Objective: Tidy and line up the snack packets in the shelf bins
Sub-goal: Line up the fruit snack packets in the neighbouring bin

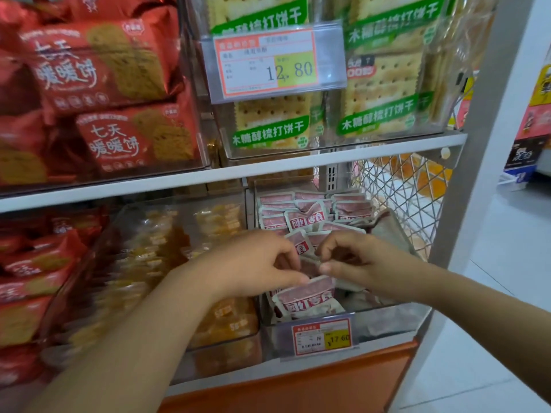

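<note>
A clear plastic bin [396,315] on the lower shelf holds several small pink-and-white snack packets [307,220], some standing in rows at the back, some tilted at the front. My left hand [253,263] and my right hand [357,260] are both inside the bin near its front. Their fingers pinch the same packets [310,269] between them from either side. A front packet [307,296] leans forward just below my thumbs. The right part of the bin floor is bare of packets.
Left of it a bin of yellow packets [220,320] and red biscuit packs [38,263]. The shelf above carries red biscuit bags [98,64] and green-labelled cracker packs [381,96]. Price tags [322,336] hang on bin fronts. A wire mesh panel [399,198] closes the right side.
</note>
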Tool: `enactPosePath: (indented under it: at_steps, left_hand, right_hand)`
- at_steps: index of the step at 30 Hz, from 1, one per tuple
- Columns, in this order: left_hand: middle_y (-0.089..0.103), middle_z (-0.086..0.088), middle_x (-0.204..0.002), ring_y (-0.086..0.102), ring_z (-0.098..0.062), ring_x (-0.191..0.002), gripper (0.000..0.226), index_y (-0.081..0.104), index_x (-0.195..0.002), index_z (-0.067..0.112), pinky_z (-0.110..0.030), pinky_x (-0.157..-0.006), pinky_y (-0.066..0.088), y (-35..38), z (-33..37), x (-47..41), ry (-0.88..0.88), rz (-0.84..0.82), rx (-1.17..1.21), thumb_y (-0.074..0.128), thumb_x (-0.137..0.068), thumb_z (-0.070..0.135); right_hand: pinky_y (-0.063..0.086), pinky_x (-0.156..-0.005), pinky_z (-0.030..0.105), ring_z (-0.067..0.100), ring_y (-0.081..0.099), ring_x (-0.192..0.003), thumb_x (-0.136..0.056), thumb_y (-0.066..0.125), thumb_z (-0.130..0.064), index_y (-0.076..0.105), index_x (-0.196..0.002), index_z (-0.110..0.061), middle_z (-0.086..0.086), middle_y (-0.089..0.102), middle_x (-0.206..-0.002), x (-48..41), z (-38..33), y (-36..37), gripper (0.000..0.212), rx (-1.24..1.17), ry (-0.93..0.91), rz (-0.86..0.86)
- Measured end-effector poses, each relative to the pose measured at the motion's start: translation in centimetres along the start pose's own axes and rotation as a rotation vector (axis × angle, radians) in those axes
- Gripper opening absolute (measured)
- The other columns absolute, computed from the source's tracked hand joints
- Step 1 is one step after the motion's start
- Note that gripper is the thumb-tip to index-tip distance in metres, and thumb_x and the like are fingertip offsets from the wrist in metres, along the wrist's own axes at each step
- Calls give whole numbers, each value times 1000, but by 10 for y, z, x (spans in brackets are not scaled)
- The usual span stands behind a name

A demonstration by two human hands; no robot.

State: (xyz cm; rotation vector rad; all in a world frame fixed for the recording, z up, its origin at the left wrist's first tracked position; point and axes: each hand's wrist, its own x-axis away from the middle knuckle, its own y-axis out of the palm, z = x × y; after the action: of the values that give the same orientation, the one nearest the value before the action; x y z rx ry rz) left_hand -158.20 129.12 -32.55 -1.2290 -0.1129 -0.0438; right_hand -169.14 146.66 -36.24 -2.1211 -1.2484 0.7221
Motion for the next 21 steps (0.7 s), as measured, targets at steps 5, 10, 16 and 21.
enactPosePath:
  at_steps: [5,10,16,21]
  left_hand:
    - [58,8,-81,51,-8,-75,23,56,-93,26,-45,-97,35,25,11,-2,6,-75,-377,54,-89,49]
    - [48,11,-67,57,-14,-93,21,50,-75,26,-53,-116,-9,23,11,2,12,8,-449,54,-93,36]
    - [58,12,-81,52,-13,-114,13,60,-82,27,-55,-111,-17,26,12,-1,9,22,-575,57,-92,32]
    - [50,9,-74,56,-18,-107,13,58,-84,28,-57,-114,-8,29,11,-10,-19,-2,-588,59,-89,40]
  right_hand:
    - [44,-57,31,12,54,-57,-66,52,-72,57,-88,-27,-3,63,-68,0,-10,-14,50,152,87,23]
    - [42,-51,25,6,49,-44,-93,47,-30,64,-111,-23,-3,56,-55,0,-2,-25,26,466,197,86]
    - [44,-44,14,4,61,-47,-95,52,-15,64,-84,-14,7,67,-62,8,-1,-41,16,54,344,143]
    - [57,-69,29,27,72,-77,-94,49,-7,58,-84,-1,20,69,-78,14,-6,-45,14,-496,378,138]
